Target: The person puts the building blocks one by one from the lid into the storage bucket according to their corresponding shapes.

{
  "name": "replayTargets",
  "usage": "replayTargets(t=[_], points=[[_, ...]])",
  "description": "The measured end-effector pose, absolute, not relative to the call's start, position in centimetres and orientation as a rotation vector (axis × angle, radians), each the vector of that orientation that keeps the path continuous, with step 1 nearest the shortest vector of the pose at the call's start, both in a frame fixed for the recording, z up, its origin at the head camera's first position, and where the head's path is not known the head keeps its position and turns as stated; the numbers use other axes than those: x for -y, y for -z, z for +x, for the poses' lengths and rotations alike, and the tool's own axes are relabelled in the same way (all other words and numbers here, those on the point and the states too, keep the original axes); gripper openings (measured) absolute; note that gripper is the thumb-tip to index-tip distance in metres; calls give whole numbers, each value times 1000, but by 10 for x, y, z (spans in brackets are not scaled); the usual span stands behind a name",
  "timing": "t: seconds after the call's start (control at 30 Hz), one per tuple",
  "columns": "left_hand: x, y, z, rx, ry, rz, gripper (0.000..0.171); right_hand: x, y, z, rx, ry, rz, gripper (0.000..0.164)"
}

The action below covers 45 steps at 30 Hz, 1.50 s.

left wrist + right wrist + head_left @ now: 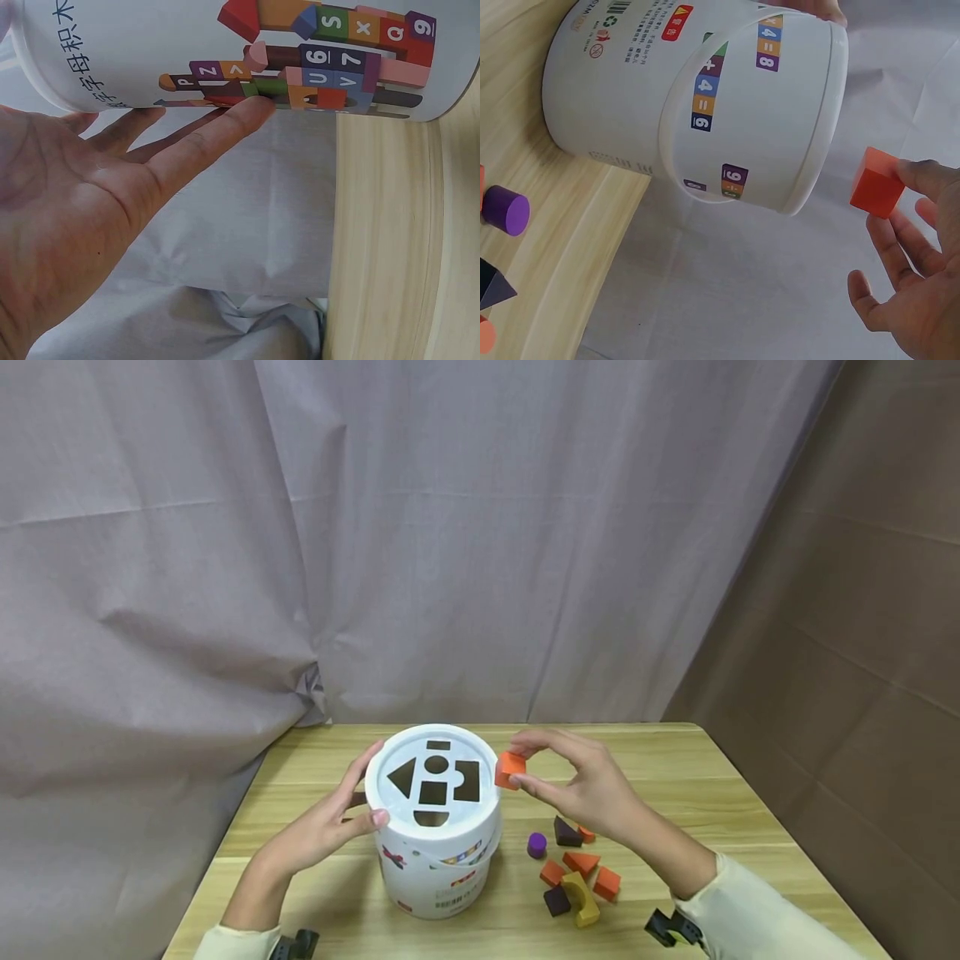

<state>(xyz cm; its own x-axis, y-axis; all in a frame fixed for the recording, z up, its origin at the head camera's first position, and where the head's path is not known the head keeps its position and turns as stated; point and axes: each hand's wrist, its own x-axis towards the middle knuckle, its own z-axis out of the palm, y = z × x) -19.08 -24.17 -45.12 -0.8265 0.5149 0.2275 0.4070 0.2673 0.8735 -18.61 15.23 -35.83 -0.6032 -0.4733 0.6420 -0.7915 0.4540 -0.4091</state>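
Note:
A white bucket [442, 881] stands upright on the table, its white lid [396, 752] cut with several shaped holes. My left hand [327, 828] rests against the bucket's left side, thumb at the lid's rim. In the left wrist view its fingers [214, 136] lie fairly straight along the printed wall. Between thumb and fingertips, my right hand [588, 781] pinches an orange-red block [510, 770] just right of the lid. The right wrist view shows this block [877, 182] held apart from the bucket [772, 120].
Right of the bucket lie loose blocks: a purple cylinder [537, 845], a dark triangular block [567, 832], a dark cube [557, 901], a yellow arch [581, 897] and several orange pieces [607, 883]. A grey curtain [450, 568] hangs behind the wooden table [652, 760].

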Motion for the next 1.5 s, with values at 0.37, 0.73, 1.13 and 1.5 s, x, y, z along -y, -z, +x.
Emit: replayTargets(t=[0.37,0.73,1.13,1.5], points=[[240,450,-190,-2407,-1624,883,96,-142,356,-189,2247,-980,1110,50],[241,448,-190,-2447,-1603,887,98,-130,353,-193,2240,-996,1159,49],[239,448,-188,-2425,-1609,879,96,-116,354,-197,2234,-1039,1223,49],[236,448,-189,-2419,-1614,888,95,-107,358,-200,2225,-1039,1261,48]])
